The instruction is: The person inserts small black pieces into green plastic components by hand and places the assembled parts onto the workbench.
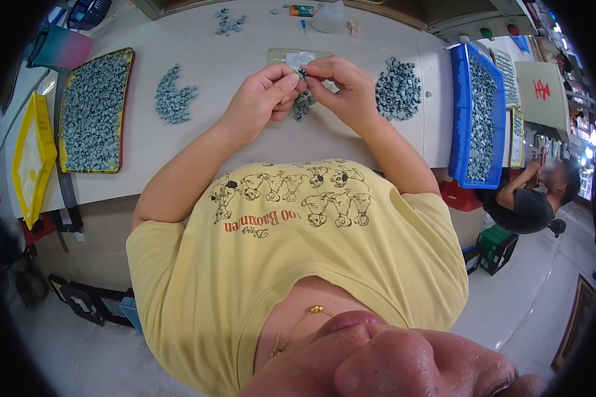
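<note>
I can barely make out the small dark grey-green piece [302, 72], mostly hidden where the left hand [269, 92] and right hand [342, 85] pinch it over the white table [271, 143]. They partly cover a loose grey-green pile [304, 106]; a filled blue plastic tray [459, 122] stands to the right.

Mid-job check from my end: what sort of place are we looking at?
Most likely a small-parts workshop or factory floor: a long workbench holds heaps of small grey-green pieces, more fill a blue bin and a yellow-and-red-rimmed tray, and another person is at the right.
</note>
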